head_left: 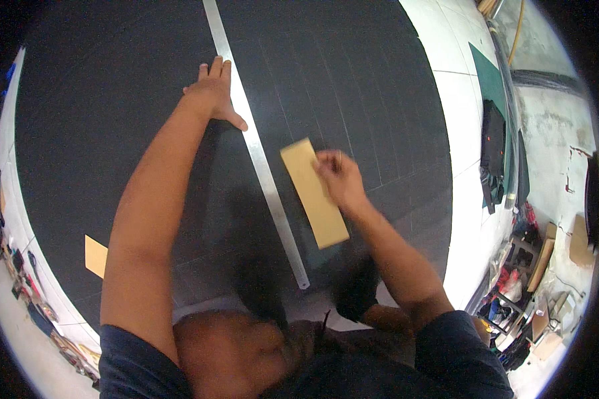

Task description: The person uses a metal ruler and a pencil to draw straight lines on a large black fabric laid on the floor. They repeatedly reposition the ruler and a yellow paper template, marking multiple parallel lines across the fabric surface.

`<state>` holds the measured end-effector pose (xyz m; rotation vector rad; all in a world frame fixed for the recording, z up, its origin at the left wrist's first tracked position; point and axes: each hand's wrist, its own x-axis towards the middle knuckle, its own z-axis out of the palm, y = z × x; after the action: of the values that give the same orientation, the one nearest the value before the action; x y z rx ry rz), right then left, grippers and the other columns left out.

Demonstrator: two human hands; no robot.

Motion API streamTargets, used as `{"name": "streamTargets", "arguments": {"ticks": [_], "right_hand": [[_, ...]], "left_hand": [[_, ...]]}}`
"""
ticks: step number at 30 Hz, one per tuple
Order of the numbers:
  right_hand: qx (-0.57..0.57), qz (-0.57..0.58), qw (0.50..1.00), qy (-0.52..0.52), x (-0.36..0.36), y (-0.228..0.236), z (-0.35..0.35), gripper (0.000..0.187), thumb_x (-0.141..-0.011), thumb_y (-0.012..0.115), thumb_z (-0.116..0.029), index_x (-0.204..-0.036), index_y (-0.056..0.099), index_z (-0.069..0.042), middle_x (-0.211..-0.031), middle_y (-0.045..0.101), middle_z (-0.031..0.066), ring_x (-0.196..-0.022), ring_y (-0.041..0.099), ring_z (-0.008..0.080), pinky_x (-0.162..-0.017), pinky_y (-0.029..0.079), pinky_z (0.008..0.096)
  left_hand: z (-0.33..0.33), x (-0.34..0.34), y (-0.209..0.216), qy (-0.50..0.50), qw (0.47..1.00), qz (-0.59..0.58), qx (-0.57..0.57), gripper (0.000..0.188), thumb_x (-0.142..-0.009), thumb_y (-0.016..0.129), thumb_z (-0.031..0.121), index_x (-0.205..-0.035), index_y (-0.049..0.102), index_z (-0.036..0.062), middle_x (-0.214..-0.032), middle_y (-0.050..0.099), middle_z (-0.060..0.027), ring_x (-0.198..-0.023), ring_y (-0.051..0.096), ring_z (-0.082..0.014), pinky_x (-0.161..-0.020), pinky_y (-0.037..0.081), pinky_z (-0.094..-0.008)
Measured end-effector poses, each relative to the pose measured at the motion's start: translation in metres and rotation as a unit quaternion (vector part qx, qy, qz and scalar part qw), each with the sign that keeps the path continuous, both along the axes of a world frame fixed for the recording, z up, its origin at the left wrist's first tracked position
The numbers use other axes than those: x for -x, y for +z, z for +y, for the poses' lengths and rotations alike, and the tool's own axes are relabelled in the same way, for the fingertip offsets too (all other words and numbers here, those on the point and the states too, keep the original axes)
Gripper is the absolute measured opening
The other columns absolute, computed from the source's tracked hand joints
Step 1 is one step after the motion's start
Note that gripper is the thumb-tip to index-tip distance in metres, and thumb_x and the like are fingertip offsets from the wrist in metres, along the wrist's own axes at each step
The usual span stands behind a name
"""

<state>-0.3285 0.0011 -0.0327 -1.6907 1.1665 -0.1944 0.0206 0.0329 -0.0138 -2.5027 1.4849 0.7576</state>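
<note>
A long metal ruler (266,179) lies on a large black sheet (133,100) that has thin pale lines drawn on it. My left hand (214,93) is spread on the sheet and the ruler's left edge, its thumb and fingertips touching the metal. To the right of the ruler, my right hand (339,176) pinches the right edge of a tan rectangular card (313,196). Whether the card touches the sheet I cannot tell. A second tan piece (95,255) lies at the left, partly hidden behind my left forearm.
White floor tiles (446,40) border the sheet. On the right, a black case (492,146) rests by a green board (487,73) along the wall. Cluttered boxes and bags (519,286) fill the lower right; assorted tools (40,309) line the left edge.
</note>
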Motion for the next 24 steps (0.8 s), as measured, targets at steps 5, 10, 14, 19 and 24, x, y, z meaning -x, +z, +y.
{"name": "streamTargets", "arguments": {"ticks": [5, 10, 14, 19, 24], "right_hand": [[-0.042, 0.085, 0.995, -0.042, 0.101, -0.008, 0.094, 0.026, -0.099, 0.074, -0.024, -0.116, 0.071, -0.005, -0.092, 0.071, 0.0054, -0.081, 0.064, 0.0152, -0.076, 0.054, 0.0331], [-0.006, 0.113, 0.993, -0.04, 0.101, 0.005, 0.117, 0.026, -0.097, 0.074, -0.025, -0.116, 0.073, -0.007, -0.093, 0.072, 0.0072, -0.079, 0.066, 0.0162, -0.074, 0.055, 0.0337], [0.018, 0.106, 0.994, -0.029, 0.101, 0.008, 0.131, 0.026, -0.097, 0.075, -0.02, -0.117, 0.073, -0.004, -0.094, 0.071, 0.0062, -0.079, 0.065, 0.0122, -0.073, 0.054, 0.0301], [0.07, 0.075, 0.994, -0.029, 0.103, 0.0, 0.137, 0.025, -0.096, 0.076, -0.021, -0.115, 0.073, -0.004, -0.09, 0.07, 0.0067, -0.075, 0.065, 0.0139, -0.07, 0.054, 0.0304], [0.027, 0.106, 0.993, -0.042, 0.101, 0.002, 0.136, 0.025, -0.096, 0.076, -0.02, -0.114, 0.074, -0.004, -0.089, 0.07, 0.0061, -0.074, 0.064, 0.0138, -0.069, 0.053, 0.0301]], "left_hand": [[0.0, 0.004, -0.002, -0.013, 1.0, -0.016, 0.0, 0.161, -0.042, 0.103, 0.054, -0.167, 0.013, 0.0075, -0.175, 0.01, -0.0166, -0.16, 0.013, -0.0432, -0.115, 0.037, -0.0736], [0.003, 0.003, -0.005, -0.019, 0.999, -0.036, 0.01, 0.162, -0.04, 0.104, 0.054, -0.167, 0.014, 0.0078, -0.174, 0.014, -0.0167, -0.159, 0.017, -0.0435, -0.115, 0.038, -0.0727], [0.004, 0.005, -0.008, -0.02, 0.999, -0.039, 0.013, 0.162, -0.04, 0.103, 0.055, -0.167, 0.015, 0.0074, -0.174, 0.014, -0.0167, -0.159, 0.018, -0.0434, -0.117, 0.039, -0.0686], [0.005, 0.001, -0.014, -0.028, 0.998, -0.047, 0.03, 0.163, -0.037, 0.103, 0.055, -0.166, 0.016, 0.0061, -0.174, 0.015, -0.0177, -0.158, 0.018, -0.0439, -0.122, 0.038, -0.0597], [0.007, -0.003, -0.018, -0.037, 0.997, -0.051, 0.04, 0.165, -0.036, 0.103, 0.056, -0.167, 0.014, 0.0059, -0.174, 0.016, -0.0179, -0.158, 0.019, -0.0455, -0.124, 0.036, -0.0574]]}}
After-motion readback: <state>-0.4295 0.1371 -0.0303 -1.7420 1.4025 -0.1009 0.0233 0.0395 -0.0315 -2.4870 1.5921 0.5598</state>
